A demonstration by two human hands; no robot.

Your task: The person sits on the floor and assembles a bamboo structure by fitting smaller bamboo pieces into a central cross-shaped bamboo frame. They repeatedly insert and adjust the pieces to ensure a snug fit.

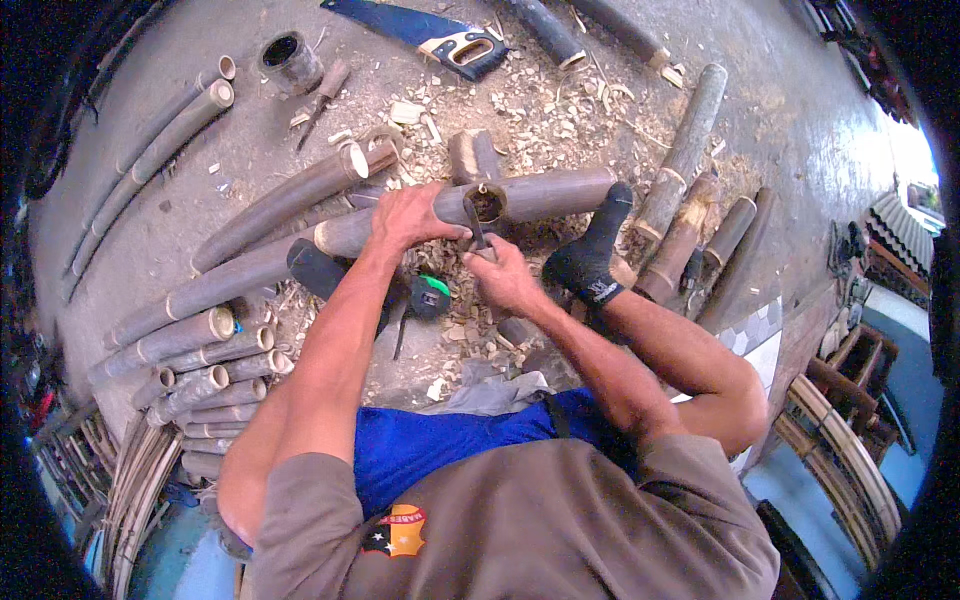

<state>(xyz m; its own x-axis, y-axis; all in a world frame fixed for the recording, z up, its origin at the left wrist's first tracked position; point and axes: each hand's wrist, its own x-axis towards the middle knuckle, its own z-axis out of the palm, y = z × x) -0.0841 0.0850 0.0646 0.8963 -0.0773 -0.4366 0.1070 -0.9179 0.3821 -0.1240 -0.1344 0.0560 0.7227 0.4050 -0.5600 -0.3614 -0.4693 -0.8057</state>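
- I am spreading the left hand (408, 218) over the bamboo pole (560, 195); its fingers are curling over the far side, and its thumb is reaching along the near side toward the right hand (503, 275).
- I am closing the right fingers around a narrow tool — most of its handle is hiding in the fist, so I cannot tell its full shape. Its dark blade (473, 216) is pointing away from the fist, at the hole (488, 205) in the pole.
- The pole is lying crosswise just beyond the right fingertips and directly under the left ones; the hole is sitting between the two hands, slightly ahead of the right thumb.
- I am seeing the left thumb tip near the tool, but I cannot tell whether it is touching.
- To the right of the fingers, a dark sock (592, 250) is resting by the pole's end.
- A black and green tape measure (430, 297) is lying between the forearms, nearer than the fingers.
- Straight beyond the fingers, a short bamboo piece (473, 156) is lying among pale chips (520, 112) — farther out, a handsaw (425, 32) is lying.
- Left of the left fingers and nearer the body, cut bamboo lengths (185, 340) are lying piled.
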